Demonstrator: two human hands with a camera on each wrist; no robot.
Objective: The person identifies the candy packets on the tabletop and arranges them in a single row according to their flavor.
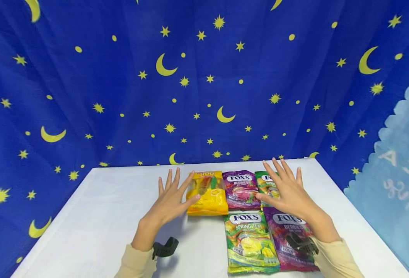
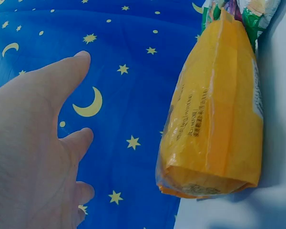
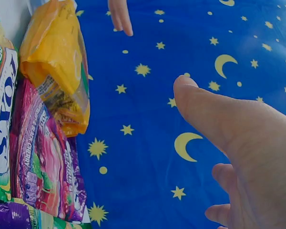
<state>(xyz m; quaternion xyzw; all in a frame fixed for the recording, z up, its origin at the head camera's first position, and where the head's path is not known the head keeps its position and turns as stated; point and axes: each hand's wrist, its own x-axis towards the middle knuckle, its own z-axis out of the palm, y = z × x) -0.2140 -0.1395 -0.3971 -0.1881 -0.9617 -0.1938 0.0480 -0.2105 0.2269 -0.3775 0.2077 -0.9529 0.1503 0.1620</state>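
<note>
yellow bag (image 1: pixel 208 202): lay on the desk (image 1: pixel 103 216).
purple bags (image 1: pixel 239 189) (image 1: pixel 281 247), green bags (image 1: pixel 267 185) (image 1: pixel 249 247): lay right of it, faces up, perhaps for readable labels.
left hand (image 1: pixel 169 201): hung empty, fingers spread, beside its left edge.
right hand (image 1: pixel 290 195): empty, spread, over bags right of it.

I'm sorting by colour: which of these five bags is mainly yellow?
The yellow bag at the left end of the back row, nearest the left hand; the others are two purple bags and two green bags.

Two purple Fox's bags (image 1: pixel 240 189) (image 1: pixel 283 228), two green Fox's bags (image 1: pixel 251 243) (image 1: pixel 268 188), one yellow bag (image 1: pixel 208 199)
</note>
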